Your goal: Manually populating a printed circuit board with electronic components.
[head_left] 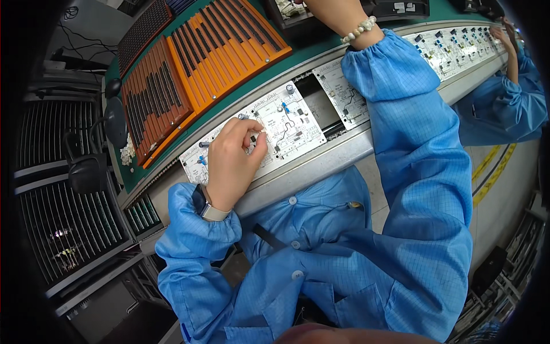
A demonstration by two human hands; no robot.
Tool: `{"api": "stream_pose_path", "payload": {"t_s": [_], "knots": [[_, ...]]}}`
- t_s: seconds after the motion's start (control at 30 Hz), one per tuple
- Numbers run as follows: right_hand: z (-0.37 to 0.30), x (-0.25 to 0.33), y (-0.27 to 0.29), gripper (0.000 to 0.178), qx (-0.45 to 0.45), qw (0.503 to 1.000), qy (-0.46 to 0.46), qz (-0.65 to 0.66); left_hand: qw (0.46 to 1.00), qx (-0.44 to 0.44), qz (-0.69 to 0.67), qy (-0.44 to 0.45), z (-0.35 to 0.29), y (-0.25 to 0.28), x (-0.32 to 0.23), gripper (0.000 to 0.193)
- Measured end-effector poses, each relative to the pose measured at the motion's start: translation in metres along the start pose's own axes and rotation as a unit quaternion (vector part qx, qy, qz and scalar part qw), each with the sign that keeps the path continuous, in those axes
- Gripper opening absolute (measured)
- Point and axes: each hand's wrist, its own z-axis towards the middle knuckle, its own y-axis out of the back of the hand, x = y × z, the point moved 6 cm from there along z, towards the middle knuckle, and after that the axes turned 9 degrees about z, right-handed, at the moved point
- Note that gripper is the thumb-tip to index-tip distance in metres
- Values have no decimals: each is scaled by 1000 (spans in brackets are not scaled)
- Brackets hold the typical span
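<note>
at the left edge of the white circuit board on the metal rail, the left hand is held narrow; whether anything is pinched cannot be told. over the black tray, the right hand is cut off, its grip unseen. small parts seem to be placed; precise lowering is probably needed next. a gap is left before the next board; room behind is limited by the orange rack.
</note>
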Motion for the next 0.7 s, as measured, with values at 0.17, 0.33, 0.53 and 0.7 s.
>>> {"api": "stream_pose_path", "payload": {"t_s": [0.17, 0.33, 0.53, 0.7], "knots": [[-2, -2, 1, 8, -39, 999, -6, 35, 1000, 2, 14, 22, -3, -1, 1, 12], [-2, -27, -5, 9, -28, 993, -101, 56, 1000, 8, 21, 4, 0, -3, -1, 11], [-3, -37, -5, 23, -19, 975, -185, 121, 997, -10, 65, -49, 1, -2, -7, 11], [-6, -34, -13, 22, -7, 966, -213, 145, 997, 6, 60, -47, -2, 6, -3, 16]]}}
